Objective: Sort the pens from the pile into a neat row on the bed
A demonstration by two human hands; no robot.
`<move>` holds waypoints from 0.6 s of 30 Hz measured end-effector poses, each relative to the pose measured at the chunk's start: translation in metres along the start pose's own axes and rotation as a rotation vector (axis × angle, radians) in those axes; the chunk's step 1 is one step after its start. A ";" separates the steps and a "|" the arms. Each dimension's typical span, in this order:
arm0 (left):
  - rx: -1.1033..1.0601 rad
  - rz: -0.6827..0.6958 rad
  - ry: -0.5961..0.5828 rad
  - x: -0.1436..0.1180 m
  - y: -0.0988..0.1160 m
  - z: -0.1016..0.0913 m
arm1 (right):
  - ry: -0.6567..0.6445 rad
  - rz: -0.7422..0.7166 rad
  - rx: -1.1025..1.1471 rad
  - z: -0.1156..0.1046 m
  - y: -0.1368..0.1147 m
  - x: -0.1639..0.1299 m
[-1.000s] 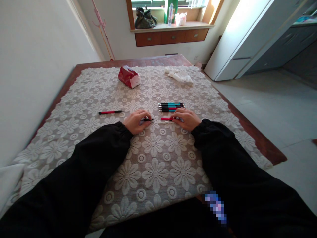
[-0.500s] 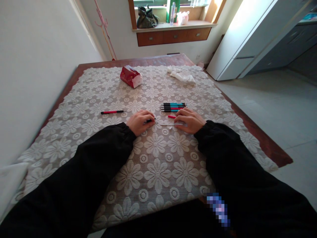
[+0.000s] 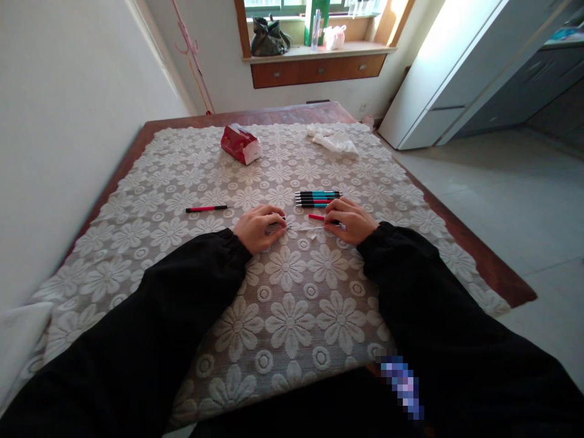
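Hands low at frame centre, wrists resting on the lace cloth (image 3: 283, 316) over the desk (image 3: 474, 255). Left hand (image 3: 261, 226) curled shut around a dark pen front piece (image 3: 274, 227), only its end showing past the fingers. Right hand (image 3: 351, 220) pinching closed on a red pen barrel (image 3: 318, 216), red end pointing toward the left hand. Between the two, a thin pale refill (image 3: 305, 229) running across the gap, seemingly held at both ends; contact at either end too small to confirm. Parts kept close to the cloth and level with each other, probably so the slim pieces line up and nothing rolls off. Just beyond the right hand, a row of pens (image 3: 318, 198) laid side by side, teal, black and red, parallel and touching, near enough to be brushed by the knuckles. Single red pen (image 3: 206, 208) well apart, left of centre. Red tissue pack (image 3: 240, 143) and crumpled white tissue (image 3: 335, 143) in the upper middle, far from the hands. Window ledge (image 3: 319, 51) with a bag and bottles at the top edge. Black sleeves filling the lower frame, hiding the near desk edge.
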State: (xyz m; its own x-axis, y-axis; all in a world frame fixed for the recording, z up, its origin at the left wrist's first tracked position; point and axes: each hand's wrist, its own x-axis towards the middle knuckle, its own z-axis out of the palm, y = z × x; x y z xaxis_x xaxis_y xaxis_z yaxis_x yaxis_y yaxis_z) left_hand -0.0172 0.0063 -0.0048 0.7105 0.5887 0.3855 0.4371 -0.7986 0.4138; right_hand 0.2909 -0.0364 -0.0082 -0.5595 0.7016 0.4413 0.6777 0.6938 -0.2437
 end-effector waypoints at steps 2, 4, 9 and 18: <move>0.005 0.003 -0.004 0.000 0.000 0.000 | 0.010 0.019 -0.015 0.002 -0.001 0.000; 0.007 0.004 0.002 0.000 -0.001 0.001 | 0.016 0.041 -0.023 0.004 -0.002 0.001; 0.013 0.006 0.006 0.001 -0.002 0.001 | 0.012 0.058 -0.006 0.008 -0.006 0.004; 0.014 -0.001 0.003 0.002 -0.002 0.002 | -0.001 0.046 -0.010 0.008 -0.009 0.006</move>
State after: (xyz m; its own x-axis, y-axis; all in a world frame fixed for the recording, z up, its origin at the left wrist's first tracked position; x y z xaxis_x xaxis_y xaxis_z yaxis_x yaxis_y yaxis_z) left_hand -0.0159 0.0085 -0.0065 0.7086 0.5896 0.3876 0.4455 -0.7998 0.4023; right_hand 0.2777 -0.0375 -0.0107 -0.5279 0.7328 0.4293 0.7077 0.6590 -0.2547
